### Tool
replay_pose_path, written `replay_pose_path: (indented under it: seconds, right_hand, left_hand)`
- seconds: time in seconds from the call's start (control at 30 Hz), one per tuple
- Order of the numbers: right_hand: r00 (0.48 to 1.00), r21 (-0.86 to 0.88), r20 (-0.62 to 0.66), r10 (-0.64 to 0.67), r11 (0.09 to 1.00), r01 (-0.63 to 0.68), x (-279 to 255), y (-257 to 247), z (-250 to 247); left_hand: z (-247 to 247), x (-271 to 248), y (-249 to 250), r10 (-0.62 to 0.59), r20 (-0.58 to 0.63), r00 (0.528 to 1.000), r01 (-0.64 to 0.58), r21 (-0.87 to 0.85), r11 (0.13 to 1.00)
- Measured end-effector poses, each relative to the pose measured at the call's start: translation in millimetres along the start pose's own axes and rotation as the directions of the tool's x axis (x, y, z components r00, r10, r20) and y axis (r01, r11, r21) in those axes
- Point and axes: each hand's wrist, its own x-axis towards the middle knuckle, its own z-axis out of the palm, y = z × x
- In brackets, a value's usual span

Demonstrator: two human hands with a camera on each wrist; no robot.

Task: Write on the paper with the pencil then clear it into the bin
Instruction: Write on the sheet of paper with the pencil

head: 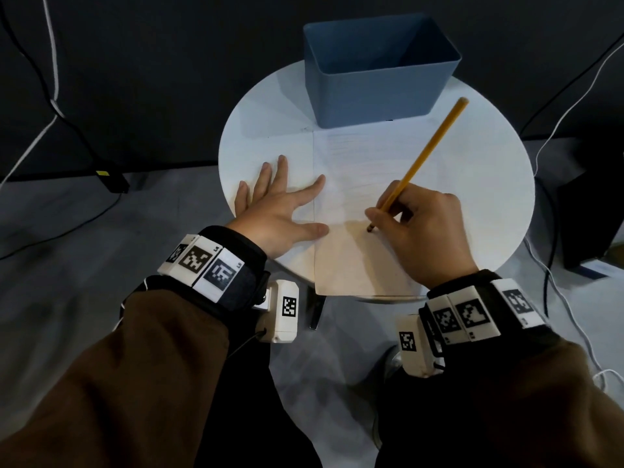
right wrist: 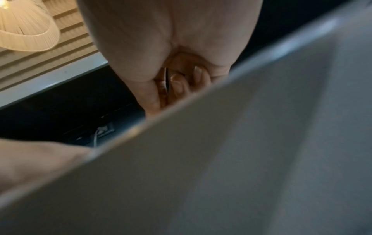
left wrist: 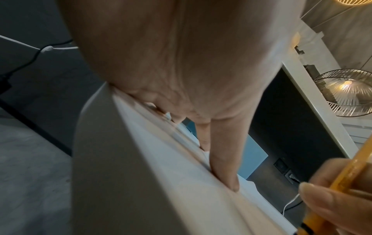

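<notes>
A: At the six o'clock part of the round table [head: 256,106], the paper [head: 358,157] lies flat, its near edge hanging just past the table's rim. Why there, do you think?

B: Probably so both forearms can reach it without stretching. The bin [head: 378,79] stands at twelve o'clock, right behind the sheet's far edge, so I'd judge clearing away will be a short push or lift forward.

A: And the left hand [head: 280,211]?

B: Spread flat, fingers straight and fanned. It sits at nine o'clock of the sheet, mostly on the table, with the thumb and forefinger lying over the paper's left edge. It grasps nothing; it looks like it's pinning the sheet against sliding under the strokes. The left wrist view shows a straight finger [left wrist: 225,167] pressed down on the white surface.

A: The right hand [head: 425,231]?

B: Curled around the pencil [head: 429,153], pinching it low near the point. The tip touches the paper at about five o'clock of the sheet's middle, and the shaft leans away toward one o'clock, eraser end up near the bin's corner.

A: Any writing visible?

B: Faint lines higher up the sheet; I can't read them. The right wrist view is too blurred to help.
</notes>
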Motion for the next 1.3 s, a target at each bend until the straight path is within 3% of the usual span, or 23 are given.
replay_pose_path:
  seconds: [0.17, 0.4, 0.6, 0.83, 1.1, 1.3]
  right_hand:
    - [0.993, -0.016, -0.117, 0.036, 0.999, -0.038, 3, 13, -18]
    - [1.0, 0.005, -0.024, -0.019, 1.0, 0.019, -1, -4, 6]
    - [0.992, -0.06, -0.105, 0.066, 0.996, -0.073, 0, 14, -20]
    - [0.999, 0.029, -0.043, 0.003, 1.0, -0.002, 0, -6, 3]
    - [0.986, -0.074, -0.115, 0.121, 0.989, -0.13, 1, 20, -21]
    - [0.995, -0.009, -0.073, 0.067, 0.998, -0.068, -2, 10, -11]
  left_hand:
    - [0, -1, 0, 0.005, -0.002, 1.0, -0.005, 0.01, 1.0]
    - [-1, -1, 1, 0.0, -0.003, 1.0, 0.0, -0.003, 1.0]
    - [-1, -1, 1, 0.0, -0.002, 1.0, 0.0, 0.007, 1.0]
    - [-1, -1, 2, -0.003, -0.006, 1.0, 0.003, 0.003, 1.0]
    - [-2, -2, 3, -0.006, 0.005, 1.0, 0.005, 0.012, 1.0]
    - [-1, -3, 3, -0.005, 0.01, 1.0, 0.005, 0.002, 1.0]
